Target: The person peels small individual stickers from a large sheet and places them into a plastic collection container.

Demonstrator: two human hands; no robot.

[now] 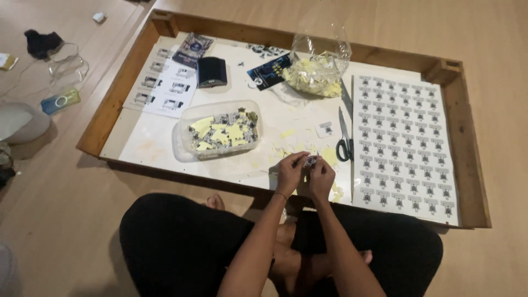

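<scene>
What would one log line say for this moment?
left hand: pinching small sticker | right hand: pinching same sticker | nearby: scissors, sticker sheet, plastic tub

Small black-and-white sticker (311,161), pinched between both hands, held just above the surface's near edge, details blurred

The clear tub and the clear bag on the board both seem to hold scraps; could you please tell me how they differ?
The clear tub is a rigid, low, rectangular box, while the clear bag is soft, crumpled and stands taller. The tub sits left of the hands, the bag further back above the scissors. The tub mixes yellow scraps with dark printed pieces; the bag shows mostly yellow. Both are open and see-through.
</scene>
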